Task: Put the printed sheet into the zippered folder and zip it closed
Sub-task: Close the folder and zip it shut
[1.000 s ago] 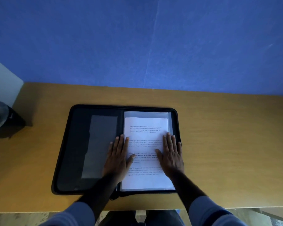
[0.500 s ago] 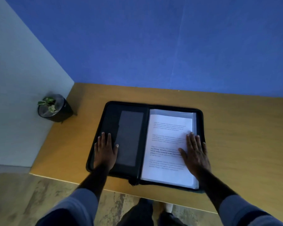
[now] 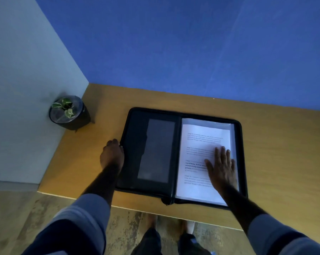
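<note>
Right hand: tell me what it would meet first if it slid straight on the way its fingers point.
The right hand lies flat on the printed sheet, fingers pointing away toward the wall. Sliding on, it would likely cross the sheet's far edge, then meet the zippered folder rim.

Light grey-blue sleeves (image 3: pixel 85 214) with dark navy bands, pushed up bare forearms; dark trousers (image 3: pixel 150 242).

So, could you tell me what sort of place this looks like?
Probably an office or study corner: a plain wooden desk against a blue wall, with a small potted plant and an open zippered folder.
</note>
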Available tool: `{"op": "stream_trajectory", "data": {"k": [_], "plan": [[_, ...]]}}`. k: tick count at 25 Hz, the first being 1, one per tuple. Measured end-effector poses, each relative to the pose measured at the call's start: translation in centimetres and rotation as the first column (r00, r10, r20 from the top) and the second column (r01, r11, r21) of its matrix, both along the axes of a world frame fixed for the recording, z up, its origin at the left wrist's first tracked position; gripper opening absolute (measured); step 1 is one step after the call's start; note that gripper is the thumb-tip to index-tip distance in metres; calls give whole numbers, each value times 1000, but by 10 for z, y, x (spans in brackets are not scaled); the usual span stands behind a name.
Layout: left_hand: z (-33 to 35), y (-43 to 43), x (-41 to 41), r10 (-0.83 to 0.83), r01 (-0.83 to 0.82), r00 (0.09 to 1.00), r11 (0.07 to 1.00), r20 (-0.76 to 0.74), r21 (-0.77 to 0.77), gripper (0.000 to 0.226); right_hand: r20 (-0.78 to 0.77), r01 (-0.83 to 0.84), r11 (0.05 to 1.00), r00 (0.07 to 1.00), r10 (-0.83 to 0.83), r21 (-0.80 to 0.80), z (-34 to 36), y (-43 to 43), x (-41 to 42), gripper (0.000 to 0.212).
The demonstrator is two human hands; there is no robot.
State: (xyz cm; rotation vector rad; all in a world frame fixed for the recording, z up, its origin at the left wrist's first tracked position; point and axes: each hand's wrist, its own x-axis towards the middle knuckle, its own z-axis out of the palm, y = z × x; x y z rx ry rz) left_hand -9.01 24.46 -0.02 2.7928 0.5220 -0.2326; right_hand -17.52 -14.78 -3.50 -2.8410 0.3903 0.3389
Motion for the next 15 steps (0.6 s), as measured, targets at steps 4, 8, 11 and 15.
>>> {"op": "stream_trajectory", "data": {"k": [4,8,11,15], "plan": [[4,11,13,56,-57,998,984,-10,-168,17,15,-31,996,999,30,79,10,60,11,75],[25,17,16,143,-58,982,847,122,-529,19,97,-58,975,995,38,216,27,126,34,85],[61,13,24,184,11,965,682,187,-731,36,151,-104,940,987,56,326,44,169,54,85],[109,-7,25,69,115,984,447,162,-887,65,224,-129,874,974,23,469,78,208,75,83]]}}
